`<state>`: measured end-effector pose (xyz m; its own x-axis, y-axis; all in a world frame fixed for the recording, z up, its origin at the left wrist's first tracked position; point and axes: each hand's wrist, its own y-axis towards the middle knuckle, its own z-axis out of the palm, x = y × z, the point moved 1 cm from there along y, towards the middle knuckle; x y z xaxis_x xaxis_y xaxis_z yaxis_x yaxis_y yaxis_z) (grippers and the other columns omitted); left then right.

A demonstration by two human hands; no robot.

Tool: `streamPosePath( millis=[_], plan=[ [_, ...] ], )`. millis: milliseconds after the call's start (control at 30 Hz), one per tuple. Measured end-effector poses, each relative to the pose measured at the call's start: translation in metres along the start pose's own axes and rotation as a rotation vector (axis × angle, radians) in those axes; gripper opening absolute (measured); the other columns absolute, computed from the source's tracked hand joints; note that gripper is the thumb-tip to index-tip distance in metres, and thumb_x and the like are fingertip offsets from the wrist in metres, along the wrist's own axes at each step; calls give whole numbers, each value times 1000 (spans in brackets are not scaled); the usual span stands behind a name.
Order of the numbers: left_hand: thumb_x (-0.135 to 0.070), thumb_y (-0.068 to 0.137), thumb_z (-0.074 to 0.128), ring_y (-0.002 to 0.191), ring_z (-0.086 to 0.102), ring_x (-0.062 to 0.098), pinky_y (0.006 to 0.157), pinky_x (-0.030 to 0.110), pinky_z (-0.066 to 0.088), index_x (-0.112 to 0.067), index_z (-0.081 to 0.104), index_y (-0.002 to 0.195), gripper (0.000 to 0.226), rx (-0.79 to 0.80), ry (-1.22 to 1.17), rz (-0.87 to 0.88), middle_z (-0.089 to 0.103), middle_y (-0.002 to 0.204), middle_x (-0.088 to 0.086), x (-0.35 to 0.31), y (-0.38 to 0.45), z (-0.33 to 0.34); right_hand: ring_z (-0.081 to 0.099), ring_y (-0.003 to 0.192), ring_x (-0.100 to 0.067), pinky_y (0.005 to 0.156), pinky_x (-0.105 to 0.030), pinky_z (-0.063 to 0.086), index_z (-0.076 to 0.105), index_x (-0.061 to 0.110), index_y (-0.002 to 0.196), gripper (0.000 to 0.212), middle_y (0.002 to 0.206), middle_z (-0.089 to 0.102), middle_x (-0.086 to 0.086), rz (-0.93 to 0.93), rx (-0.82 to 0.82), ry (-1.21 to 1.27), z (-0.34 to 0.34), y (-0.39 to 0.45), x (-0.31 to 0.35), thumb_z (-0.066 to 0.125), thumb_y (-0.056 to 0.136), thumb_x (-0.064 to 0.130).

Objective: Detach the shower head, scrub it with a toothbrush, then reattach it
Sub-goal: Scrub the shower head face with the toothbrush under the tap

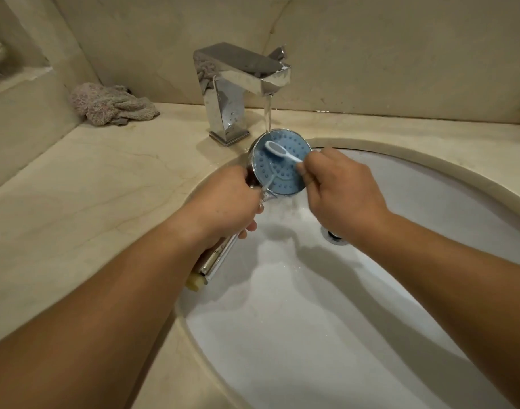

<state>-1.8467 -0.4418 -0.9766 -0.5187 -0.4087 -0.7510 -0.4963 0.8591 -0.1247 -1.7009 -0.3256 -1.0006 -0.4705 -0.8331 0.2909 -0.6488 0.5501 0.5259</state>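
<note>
The detached shower head (278, 169), chrome with a round blue nozzle face, is tilted up over the white sink basin (371, 290). My left hand (226, 199) grips its chrome handle, whose lower end sticks out below my wrist. My right hand (338, 190) pinches the handle of a white toothbrush (278, 149), and the brush head lies on the upper part of the blue face. Water from the chrome faucet (238, 84) runs onto the top rim of the shower head.
A crumpled pinkish cloth (111, 104) lies on the beige marble counter (90, 187) at the back left. The sink drain (334, 236) shows just below my right wrist. Marble wall panels rise behind the faucet.
</note>
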Motion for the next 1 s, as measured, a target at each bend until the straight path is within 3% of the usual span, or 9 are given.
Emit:
streamPosePath(
  millis=[133, 267, 400, 533, 667, 767, 900, 1000],
  plan=[
    [-18, 104, 47, 58, 68, 14, 50, 27, 54, -29, 59, 126, 27, 10, -58, -15, 71, 92, 4, 0, 0, -1, 43, 69, -25, 59, -33, 28, 45, 18, 81, 25, 76, 43, 3, 143, -15, -11, -4, 10, -14, 40, 101, 31],
    [-16, 104, 47, 57, 66, 14, 48, 24, 50, -29, 60, 127, 29, 9, -116, -37, 71, 93, 6, 2, -1, -3, 44, 67, -25, 58, -33, 33, 47, 19, 81, 24, 78, 44, 4, 22, -9, 26, 1, 2, -6, 40, 100, 31],
    [-15, 104, 46, 53, 63, 12, 47, 25, 51, -25, 62, 118, 24, 3, -151, -52, 70, 91, 7, 2, -1, -3, 40, 67, -23, 58, -31, 25, 40, 22, 78, 25, 74, 41, 5, 122, -13, 8, -5, 7, -15, 40, 101, 31],
    [-14, 104, 47, 51, 63, 12, 47, 25, 51, -26, 63, 119, 24, 6, -162, -56, 71, 92, 8, 2, 0, -2, 37, 58, -22, 54, -29, 27, 44, 20, 80, 22, 75, 40, 4, -66, 3, 12, 4, -7, -3, 40, 99, 32],
    [-13, 104, 47, 53, 64, 13, 48, 27, 51, -24, 63, 118, 23, 10, -176, -58, 71, 92, 8, 3, 0, -3, 41, 63, -26, 57, -31, 28, 47, 18, 79, 24, 74, 40, 5, 47, -61, 17, 2, 2, -20, 41, 99, 31],
    [-13, 104, 46, 54, 64, 14, 48, 26, 51, -24, 62, 118, 24, 9, -175, -60, 71, 92, 8, 3, 0, -3, 42, 56, -27, 51, -30, 33, 50, 14, 79, 29, 73, 40, 4, -86, -64, 30, 8, -9, -14, 38, 97, 33],
    [-14, 105, 47, 56, 64, 14, 49, 27, 53, -21, 63, 115, 20, -2, -169, -61, 72, 93, 8, 1, -2, -5, 44, 57, -30, 51, -37, 42, 49, 13, 78, 28, 72, 42, 1, -13, -116, 63, 10, -7, -22, 41, 99, 29],
    [-14, 105, 46, 56, 64, 14, 49, 27, 53, -22, 62, 118, 22, 1, -162, -51, 71, 93, 7, 0, -2, -5, 42, 53, -30, 46, -36, 41, 50, 9, 78, 29, 72, 45, -5, -140, -98, 63, 15, -17, -17, 40, 98, 27]
  ],
)
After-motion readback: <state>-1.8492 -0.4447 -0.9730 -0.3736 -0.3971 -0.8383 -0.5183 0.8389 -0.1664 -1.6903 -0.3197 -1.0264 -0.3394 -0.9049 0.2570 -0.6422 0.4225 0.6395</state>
